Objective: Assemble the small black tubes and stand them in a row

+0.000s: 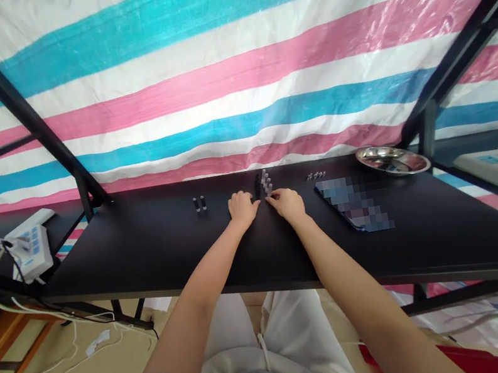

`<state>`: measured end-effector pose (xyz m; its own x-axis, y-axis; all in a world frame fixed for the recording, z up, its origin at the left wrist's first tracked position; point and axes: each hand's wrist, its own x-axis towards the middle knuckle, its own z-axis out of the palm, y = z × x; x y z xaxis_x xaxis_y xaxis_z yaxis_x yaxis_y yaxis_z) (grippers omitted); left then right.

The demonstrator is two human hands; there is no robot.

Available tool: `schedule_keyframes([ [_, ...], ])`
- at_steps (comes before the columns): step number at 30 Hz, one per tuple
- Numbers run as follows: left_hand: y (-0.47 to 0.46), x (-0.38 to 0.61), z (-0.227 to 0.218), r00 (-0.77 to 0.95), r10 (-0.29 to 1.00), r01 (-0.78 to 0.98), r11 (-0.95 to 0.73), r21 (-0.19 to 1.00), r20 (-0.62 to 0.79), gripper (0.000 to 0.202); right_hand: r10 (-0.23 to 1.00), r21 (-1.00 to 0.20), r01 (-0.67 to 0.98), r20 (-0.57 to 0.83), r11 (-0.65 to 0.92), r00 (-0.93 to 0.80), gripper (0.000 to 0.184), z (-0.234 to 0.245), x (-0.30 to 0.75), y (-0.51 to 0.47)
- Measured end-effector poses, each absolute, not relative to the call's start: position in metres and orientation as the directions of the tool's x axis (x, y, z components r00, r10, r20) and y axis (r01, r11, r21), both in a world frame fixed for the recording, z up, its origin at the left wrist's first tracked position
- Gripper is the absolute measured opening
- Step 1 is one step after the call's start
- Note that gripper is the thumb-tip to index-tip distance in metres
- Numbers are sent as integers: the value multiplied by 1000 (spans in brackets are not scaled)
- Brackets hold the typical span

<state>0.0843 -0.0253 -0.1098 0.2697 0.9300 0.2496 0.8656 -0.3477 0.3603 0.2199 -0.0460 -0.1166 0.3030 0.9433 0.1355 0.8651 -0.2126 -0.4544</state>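
Observation:
A small black rack stands upright at the middle of the tabletop, with several pale grey pegs sticking out on its right side. My left hand is at the rack's lower left, fingers curled and thumb tip against its near end. From the other side my right hand reaches in with thumb and forefinger pinched at the lowest pegs. What the pinch holds is too small to make out. Two short black-and-white cylinders stand left of my left hand. Several small silvery pieces lie to the right.
The black table has a pixelated flat dark-blue object and a round divided metal plate on its right. White power strips sit off the left end. Black frame posts and a striped plastic sheet rise behind.

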Motion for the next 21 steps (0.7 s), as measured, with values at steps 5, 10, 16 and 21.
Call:
schedule_keyframes([
  [5, -53, 43, -102, 362, 872, 869, -444, 221, 331, 28, 934, -387, 890, 159, -240, 321, 28, -109, 215, -53],
  [10, -57, 15, -91, 124, 878, 903, -294, 314, 462, 37, 918, -422, 885, 241, -195, 317, 30, -105, 208, -57],
  [16, -44, 5, -88, -18, 907, 906, -164, 391, 422, 37, 920, -458, 887, 373, 66, 124, 31, -109, 201, -61],
  [21, -39, 3, -93, -37, 917, 884, -155, 441, 397, 37, 902, -479, 856, 429, 194, 36, 35, -111, 200, -63],
])
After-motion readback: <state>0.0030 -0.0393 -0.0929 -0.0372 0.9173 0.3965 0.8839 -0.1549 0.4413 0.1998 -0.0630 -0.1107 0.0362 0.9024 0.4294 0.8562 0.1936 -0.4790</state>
